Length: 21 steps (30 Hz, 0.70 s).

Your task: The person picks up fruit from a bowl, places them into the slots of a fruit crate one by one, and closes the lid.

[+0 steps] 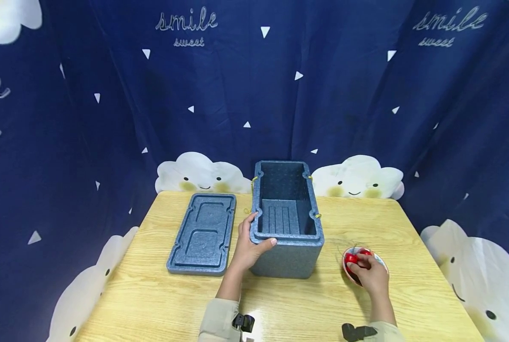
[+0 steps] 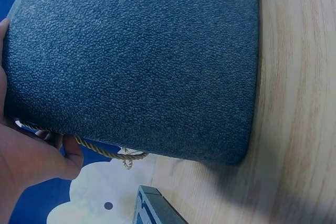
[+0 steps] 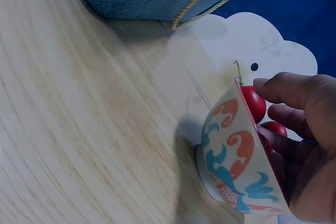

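A dark blue foam cooler box (image 1: pixel 287 256) stands lidless, showing a grooved floor inside. My left hand (image 1: pixel 250 247) grips its near left top corner, thumb along the front rim. In the left wrist view, the left hand's fingers (image 2: pixel 72 156) curl by the edge beside a yellow-black cord (image 2: pixel 100 150). To the right, a patterned bowl (image 3: pixel 231 156) holds several red cherries with thin stems. My right hand (image 1: pixel 372 275) reaches over the bowl, its fingers and thumb pinching a cherry (image 3: pixel 253 102). Fingertips inside the bowl are partly hidden by its rim.
Left of the box lies its blue lid (image 1: pixel 203 235), flat on the wooden table (image 1: pixel 152 304). Yellow cords hang at the sides of the box. A dark blue curtain (image 1: pixel 237 85) with white clouds surrounds the table's back and sides.
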{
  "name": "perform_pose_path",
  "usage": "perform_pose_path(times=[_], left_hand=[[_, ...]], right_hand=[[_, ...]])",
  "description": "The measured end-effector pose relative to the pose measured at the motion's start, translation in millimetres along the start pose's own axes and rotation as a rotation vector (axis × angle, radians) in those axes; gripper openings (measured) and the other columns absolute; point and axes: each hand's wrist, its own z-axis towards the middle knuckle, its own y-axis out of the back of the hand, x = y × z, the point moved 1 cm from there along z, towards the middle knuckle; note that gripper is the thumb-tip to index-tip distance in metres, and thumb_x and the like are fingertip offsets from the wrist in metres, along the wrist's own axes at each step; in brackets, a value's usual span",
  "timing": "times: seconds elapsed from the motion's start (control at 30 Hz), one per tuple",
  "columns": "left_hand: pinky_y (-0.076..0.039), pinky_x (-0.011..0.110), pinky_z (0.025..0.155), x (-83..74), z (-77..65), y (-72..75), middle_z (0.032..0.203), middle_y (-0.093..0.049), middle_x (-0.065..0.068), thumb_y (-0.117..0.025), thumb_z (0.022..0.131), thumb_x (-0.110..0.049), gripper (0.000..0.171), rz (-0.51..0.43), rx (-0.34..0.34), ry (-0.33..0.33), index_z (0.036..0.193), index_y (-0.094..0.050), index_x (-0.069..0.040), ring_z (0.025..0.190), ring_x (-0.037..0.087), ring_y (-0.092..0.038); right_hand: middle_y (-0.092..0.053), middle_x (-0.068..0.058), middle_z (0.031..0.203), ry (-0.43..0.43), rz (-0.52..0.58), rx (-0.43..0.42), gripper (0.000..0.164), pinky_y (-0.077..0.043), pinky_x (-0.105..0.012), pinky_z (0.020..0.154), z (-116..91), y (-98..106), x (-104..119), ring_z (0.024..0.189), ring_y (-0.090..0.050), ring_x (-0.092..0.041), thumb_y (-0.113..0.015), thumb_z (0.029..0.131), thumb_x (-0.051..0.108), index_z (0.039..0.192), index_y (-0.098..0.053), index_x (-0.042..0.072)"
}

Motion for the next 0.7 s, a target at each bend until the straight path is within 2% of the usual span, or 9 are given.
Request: perform_pose_path(times=[0.1, 0.33, 0.43, 0.6, 0.7], left_hand=[[-0.026, 0.048, 0.099, 16.8, 4.3, -2.0, 0.139, -0.027, 0.011, -0.081, 0.068, -0.020, 0.084, 0.013, -0.005, 0.019, 0.139, -0.037, -0.022, 0.123, 0.030, -0.032], [-0.027, 0.047, 0.099, 18.0, 7.9, -2.7, 0.139, -0.027, 0.008, -0.081, 0.068, -0.024, 0.084, 0.018, 0.005, 0.019, 0.139, -0.037, -0.026, 0.123, 0.028, -0.032], [-0.026, 0.048, 0.099, 13.8, 7.9, -3.1, 0.140, -0.026, 0.010, -0.081, 0.069, -0.020, 0.084, 0.015, 0.011, 0.022, 0.140, -0.036, -0.024, 0.124, 0.029, -0.031], [-0.026, 0.050, 0.100, -9.6, 0.4, -0.3, 0.139, -0.026, 0.017, -0.079, 0.070, -0.011, 0.083, -0.007, 0.012, 0.018, 0.140, -0.036, -0.012, 0.124, 0.034, -0.031], [-0.026, 0.048, 0.100, -19.7, -4.0, 1.0, 0.138, -0.027, 0.018, -0.078, 0.070, -0.010, 0.081, -0.015, 0.010, 0.025, 0.139, -0.036, -0.008, 0.123, 0.034, -0.032]], right_hand=[[-0.062, -0.024, 0.102, -0.006, -0.024, 0.006, 0.044, -0.040, -0.048, 0.085, -0.6, 0.1, 0.9, 0.098, -0.055, -0.038, -0.070, 0.081, 0.020, 0.116, -0.058, -0.005], [-0.063, -0.023, 0.097, -0.010, -0.021, -0.024, 0.043, -0.038, -0.049, 0.084, -1.2, 1.0, 8.5, 0.094, -0.056, -0.038, -0.071, 0.080, 0.020, 0.112, -0.059, -0.006], [-0.063, -0.023, 0.096, -0.007, -0.039, -0.037, 0.041, -0.039, -0.048, 0.082, -0.4, 0.6, 9.2, 0.093, -0.057, -0.037, -0.071, 0.079, 0.019, 0.111, -0.060, -0.005], [-0.063, -0.022, 0.096, -0.012, -0.084, -0.020, 0.046, -0.040, -0.048, 0.077, 0.9, -2.5, 8.3, 0.090, -0.057, -0.036, -0.071, 0.079, 0.022, 0.114, -0.058, -0.006], [-0.062, -0.022, 0.096, -0.032, -0.093, -0.008, 0.048, -0.039, -0.047, 0.075, 0.4, -5.0, 6.6, 0.090, -0.057, -0.036, -0.071, 0.079, 0.023, 0.115, -0.057, -0.006]])
